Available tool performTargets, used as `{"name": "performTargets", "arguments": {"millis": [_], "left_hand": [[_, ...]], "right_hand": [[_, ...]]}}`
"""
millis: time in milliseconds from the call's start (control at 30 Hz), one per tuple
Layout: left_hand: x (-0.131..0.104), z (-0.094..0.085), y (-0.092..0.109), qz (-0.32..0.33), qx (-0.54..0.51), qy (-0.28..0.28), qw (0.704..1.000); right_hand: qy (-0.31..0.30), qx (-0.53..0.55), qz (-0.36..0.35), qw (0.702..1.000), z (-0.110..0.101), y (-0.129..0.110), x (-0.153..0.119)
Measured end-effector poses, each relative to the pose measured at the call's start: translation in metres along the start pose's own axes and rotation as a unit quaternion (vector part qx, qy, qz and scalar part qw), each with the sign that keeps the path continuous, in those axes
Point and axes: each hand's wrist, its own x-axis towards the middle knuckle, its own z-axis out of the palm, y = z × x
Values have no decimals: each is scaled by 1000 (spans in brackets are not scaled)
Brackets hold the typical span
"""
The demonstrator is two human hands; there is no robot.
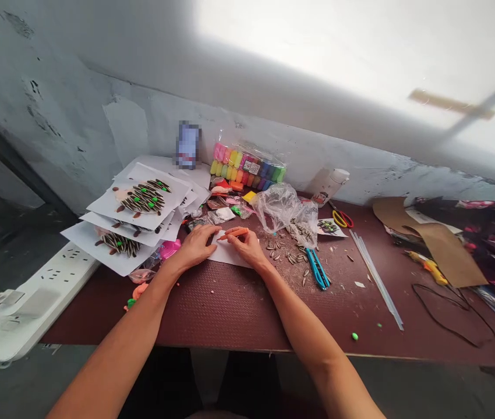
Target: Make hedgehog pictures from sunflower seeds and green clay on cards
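A person's two bare forearms reach over a dark red desk point(221, 314), the hands meeting at a small sheet of white paper point(229, 254) near the middle. The right hand point(248, 248) has its grip pinched around an orange pen point(236, 233), held at a slant above the sheet. The left hand point(197, 244) lies at the sheet's left edge, its grip loosely spread, thumb apart from the fingers. To the left is a pile of larger sheets point(173, 198); the top one carries a hedgehog figure point(142, 198) of striped seeds with green dots. Behind the hands stands a pack of colored clay point(247, 169). To the right of the hands are a crumpled clear plastic bag point(277, 205), scattered sunflower seeds point(293, 256) and a blue utility knife point(317, 269). Farther right are a white bottle point(330, 185), scissors point(342, 219) with yellow and red handles, clear glue sticks point(377, 280) and a yellow glue gun point(431, 266).
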Motion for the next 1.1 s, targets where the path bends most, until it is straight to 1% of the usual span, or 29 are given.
{"name": "performTargets", "arguments": {"millis": [367,767,1100], "left_hand": [[1,1,-3,7,-2,6,1000],[0,4,-5,13,2,12,1000],[0,2,-3,6,3,3,1000]], "right_hand": [[-14,-26,-11,1000,0,2,-1],[-25,-26,-22,999,0,3,0],[-19,-41,-8,999,-1,1,0]]}}
